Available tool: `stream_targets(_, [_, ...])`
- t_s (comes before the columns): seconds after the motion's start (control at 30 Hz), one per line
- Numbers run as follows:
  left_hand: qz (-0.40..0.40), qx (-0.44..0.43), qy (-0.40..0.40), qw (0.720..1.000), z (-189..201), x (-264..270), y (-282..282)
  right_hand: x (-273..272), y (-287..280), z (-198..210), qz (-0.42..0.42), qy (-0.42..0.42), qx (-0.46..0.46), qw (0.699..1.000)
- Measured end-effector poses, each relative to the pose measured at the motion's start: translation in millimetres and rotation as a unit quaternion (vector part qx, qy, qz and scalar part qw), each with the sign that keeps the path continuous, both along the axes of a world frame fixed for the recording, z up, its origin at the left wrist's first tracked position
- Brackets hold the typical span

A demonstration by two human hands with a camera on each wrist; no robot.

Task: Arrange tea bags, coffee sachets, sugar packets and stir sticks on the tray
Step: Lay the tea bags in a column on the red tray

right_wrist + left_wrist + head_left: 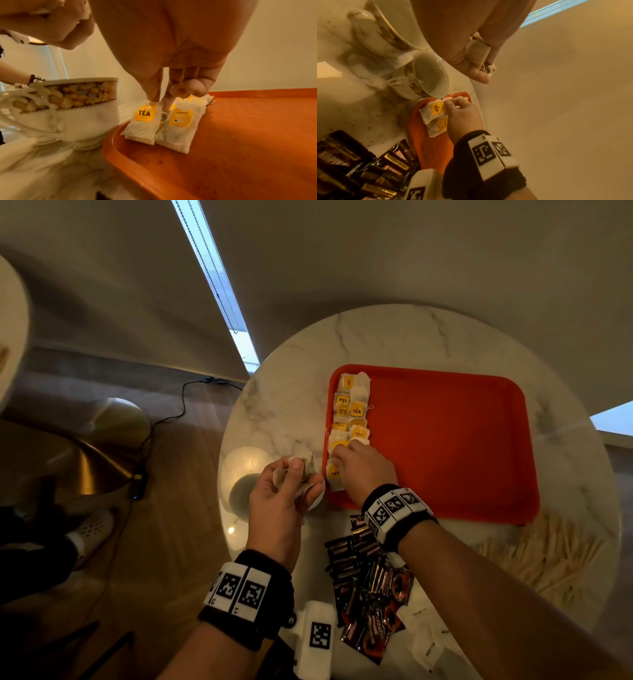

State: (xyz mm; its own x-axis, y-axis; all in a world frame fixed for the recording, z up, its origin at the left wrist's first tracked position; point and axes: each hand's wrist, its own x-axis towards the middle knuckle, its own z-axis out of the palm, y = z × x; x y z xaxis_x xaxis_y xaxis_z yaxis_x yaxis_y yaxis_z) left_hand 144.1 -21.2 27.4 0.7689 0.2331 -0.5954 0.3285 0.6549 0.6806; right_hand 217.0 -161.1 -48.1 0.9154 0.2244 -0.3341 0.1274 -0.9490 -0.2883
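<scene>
A red tray (pixel 445 440) lies on the round marble table (pixel 394 337). Two columns of yellow-tagged tea bags (pixel 351 409) run along its left side. My right hand (pixel 342 453) is at the near end of these columns. Its thumb and forefinger (pixel 159 100) pinch the top edge of the nearest left tea bag (pixel 142 124), which lies flat on the tray (pixel 248 135). My left hand (pixel 287 484) hovers just left of the tray and grips a bunch of tea bags (pixel 477 52). Dark coffee sachets (pixel 366 583) are heaped near me, wooden stir sticks (pixel 548 556) at the right.
A patterned teacup (pixel 68 115) stands against the tray's left rim, under my left hand, and a second piece of china (pixel 388 27) sits beyond it. White packets (pixel 424 635) lie near the table's front edge. Most of the tray to the right of the tea bags is bare.
</scene>
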Motion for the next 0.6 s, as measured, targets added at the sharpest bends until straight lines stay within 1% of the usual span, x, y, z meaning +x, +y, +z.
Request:
stream_targets(0.17, [0.001, -0.003, 0.002, 1.0, -0.7, -1.3, 2.9, 6.4, 2.3, -3.8, 0.02, 0.01, -0.002, 1.0])
stream_targets(0.37, [-0.005, 0.007, 0.006, 1.0, -1.7, -2.7, 3.8, 7.9, 2.2, -4.1, 0.018, 0.023, 0.017, 0.999])
stream_targets(0.5, [-0.009, 0.005, 0.008, 1.0, -1.7, -2.0, 3.6, 9.2, 1.1, -2.4, 0.018, 0.01, 0.022, 1.0])
stream_targets(0.6, [-0.013, 0.01, 0.007, 1.0, -1.7, -1.5, 3.2, 14.3, 2.0, -1.4, 0.022, -0.007, 0.007, 1.0])
